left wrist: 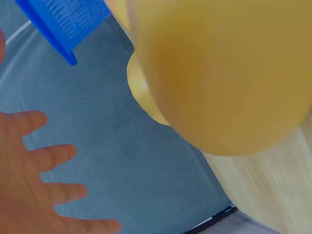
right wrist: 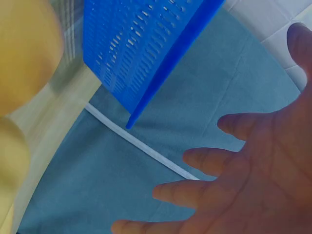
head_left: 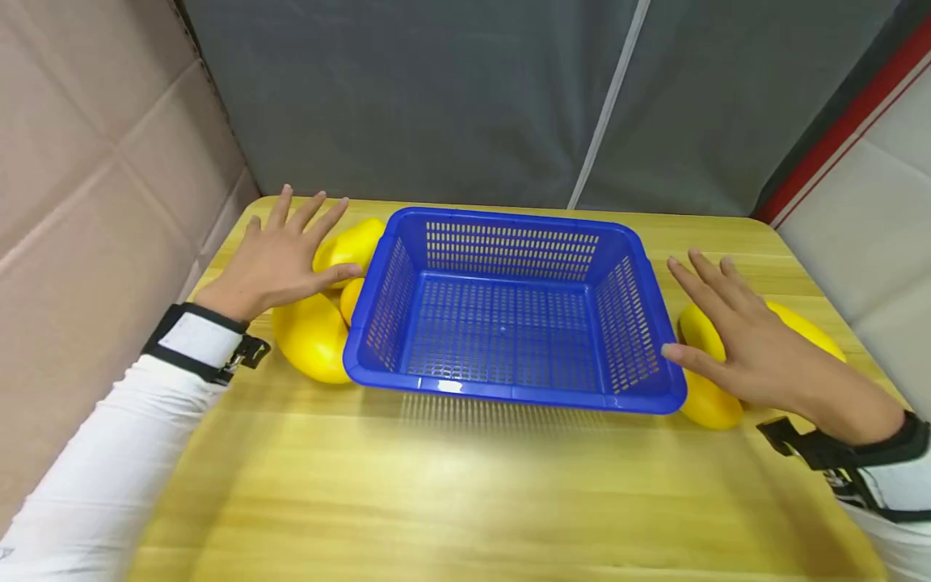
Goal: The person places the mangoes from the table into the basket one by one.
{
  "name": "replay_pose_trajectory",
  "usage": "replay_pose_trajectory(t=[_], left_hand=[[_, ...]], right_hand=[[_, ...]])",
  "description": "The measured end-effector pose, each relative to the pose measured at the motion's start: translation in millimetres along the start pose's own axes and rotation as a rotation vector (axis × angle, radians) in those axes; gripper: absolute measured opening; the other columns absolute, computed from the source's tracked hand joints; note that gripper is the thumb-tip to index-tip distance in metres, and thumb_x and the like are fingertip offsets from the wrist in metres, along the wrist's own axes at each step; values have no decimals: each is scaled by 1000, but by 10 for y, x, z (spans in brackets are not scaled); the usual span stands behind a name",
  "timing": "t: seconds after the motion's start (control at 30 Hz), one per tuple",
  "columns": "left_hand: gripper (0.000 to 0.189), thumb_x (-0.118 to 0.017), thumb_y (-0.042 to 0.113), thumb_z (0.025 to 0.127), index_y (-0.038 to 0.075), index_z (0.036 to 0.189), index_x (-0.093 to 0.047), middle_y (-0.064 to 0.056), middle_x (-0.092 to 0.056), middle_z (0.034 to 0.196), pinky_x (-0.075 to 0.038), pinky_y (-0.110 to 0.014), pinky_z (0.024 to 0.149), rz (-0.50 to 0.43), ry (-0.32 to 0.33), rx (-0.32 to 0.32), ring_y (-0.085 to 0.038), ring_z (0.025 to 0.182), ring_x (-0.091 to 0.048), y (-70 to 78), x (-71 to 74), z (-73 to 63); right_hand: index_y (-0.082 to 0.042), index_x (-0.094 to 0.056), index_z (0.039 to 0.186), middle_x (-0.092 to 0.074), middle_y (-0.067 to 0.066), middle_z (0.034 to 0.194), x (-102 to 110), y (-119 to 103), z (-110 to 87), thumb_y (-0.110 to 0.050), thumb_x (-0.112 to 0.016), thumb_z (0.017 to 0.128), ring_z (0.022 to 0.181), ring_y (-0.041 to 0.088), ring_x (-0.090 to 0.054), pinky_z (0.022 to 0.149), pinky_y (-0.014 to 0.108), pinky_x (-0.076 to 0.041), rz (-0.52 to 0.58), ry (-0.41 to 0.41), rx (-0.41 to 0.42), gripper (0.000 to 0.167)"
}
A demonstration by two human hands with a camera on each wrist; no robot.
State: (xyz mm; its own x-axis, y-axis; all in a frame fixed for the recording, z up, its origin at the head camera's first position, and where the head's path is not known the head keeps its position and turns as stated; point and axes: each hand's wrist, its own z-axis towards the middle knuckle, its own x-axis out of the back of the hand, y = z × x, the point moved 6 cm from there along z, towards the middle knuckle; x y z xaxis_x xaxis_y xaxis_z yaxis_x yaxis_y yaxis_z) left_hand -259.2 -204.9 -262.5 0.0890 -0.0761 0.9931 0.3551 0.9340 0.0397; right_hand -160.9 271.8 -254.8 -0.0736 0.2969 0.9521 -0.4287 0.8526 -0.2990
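A blue plastic basket (head_left: 451, 386) with slotted walls stands on the table, and its inside is bare. Left of it, my left hand (head_left: 272, 263) hovers with fingers spread above smooth, rounded yellow things: a big one in front (head_left: 313, 343), one behind (head_left: 356, 242) and a smaller one (head_left: 352, 299) between. My right hand (head_left: 756, 352), fingers also spread, is over more yellow things (head_left: 711, 404) on the basket's right, its thumb by the rim. Both wrist views show bare palms, the left hand (left wrist: 29, 180) and the right hand (right wrist: 258, 180) apart from the yellow pieces.
The light wooden table (head_left: 451, 501) has rounded far corners. Behind it hangs a grey cloth (head_left: 407, 105) with a white strip (head_left: 611, 97). A pale padded wall (head_left: 87, 202) rises on the left, and a white panel (head_left: 887, 186) with red trim on the right.
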Motion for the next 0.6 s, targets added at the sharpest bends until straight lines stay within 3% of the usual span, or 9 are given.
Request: replay_pose_trajectory(t=[0.1,0.27,0.43,0.6], left_hand=[[88,-36,72,88,19,154,-12,-23,-21,152,-18,-75,95,1,-22,5,-50,138,-5,-23,4,94],[89,-38,71,88,15,154,-16,-27,-32,146,-35,-69,88,15,-67,16,-51,129,-31,-106,-18,227],[94,-38,74,85,16,154,-10,-29,-26,148,-36,-67,89,-14,-169,57,-52,127,-33,-167,-90,365],[99,-40,76,83,12,154,-13,-31,-26,148,-38,-68,88,-17,-228,106,-52,125,-35,-217,-139,453]], right_hand=[[-26,-2,154,2,11,159,-25,-1,32,-36,-65,90,141,44,5,97,74,-10,-1,-20,-3,90],[-21,-8,155,-23,27,148,-65,-21,80,-41,-67,88,130,48,-24,91,70,-30,-46,5,-12,92],[-12,-11,154,-32,32,139,-111,-14,52,-41,-68,87,121,49,-30,89,67,-32,-50,14,-15,92],[-2,-12,152,-41,32,130,-172,-7,55,-44,-64,89,110,45,-39,83,63,-39,-45,-6,-33,91]])
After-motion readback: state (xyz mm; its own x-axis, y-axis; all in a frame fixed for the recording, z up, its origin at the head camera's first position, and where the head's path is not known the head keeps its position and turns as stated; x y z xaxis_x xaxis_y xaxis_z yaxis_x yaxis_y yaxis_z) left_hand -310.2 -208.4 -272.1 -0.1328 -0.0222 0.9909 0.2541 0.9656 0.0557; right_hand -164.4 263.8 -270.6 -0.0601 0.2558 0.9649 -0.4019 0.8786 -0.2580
